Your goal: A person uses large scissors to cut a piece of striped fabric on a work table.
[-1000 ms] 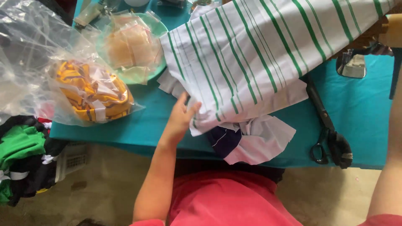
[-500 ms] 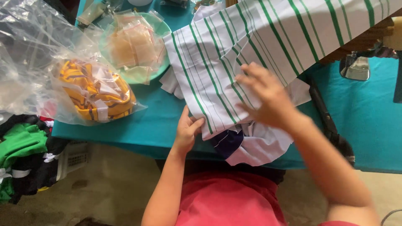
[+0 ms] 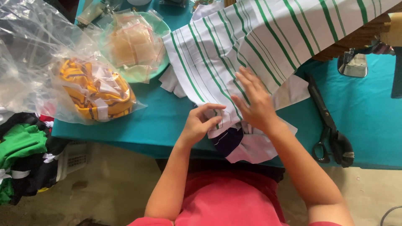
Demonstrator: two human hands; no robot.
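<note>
Far left, below the table edge: a heap of green and black garments (image 3: 21,155) beside a pale plastic basket (image 3: 73,157) on the floor. Above it, on the teal table (image 3: 138,121), a clear plastic bag (image 3: 54,71) holds bundled yellow striped cloth (image 3: 98,90). Just right of the bag, a pale green plate (image 3: 161,54) carries small clear packets (image 3: 130,42) with reddish seals.

Centre: the white cloth with green stripes (image 3: 259,37) lies spread across the table, running from the upper right corner down to the near edge. Under its lower end, overhanging the edge, sit a dark navy piece (image 3: 228,140) and plain white pieces (image 3: 255,146).

Left hand (image 3: 201,123) — fingers curled, pinching the lower hem of the striped cloth between thumb and fingertips. Right hand (image 3: 255,100) — flat and spread, palm down, pressing on the striped cloth just beside the left hand; it grips nothing.

Right of the hands: large black scissors (image 3: 328,129) lie closed on the table, handles toward the near edge, well apart from both hands. Upper right: a metal sewing-machine part (image 3: 352,65) rests near the cloth's edge — its details are not clear.

Bottom centre: the person's red shirt (image 3: 228,201).
</note>
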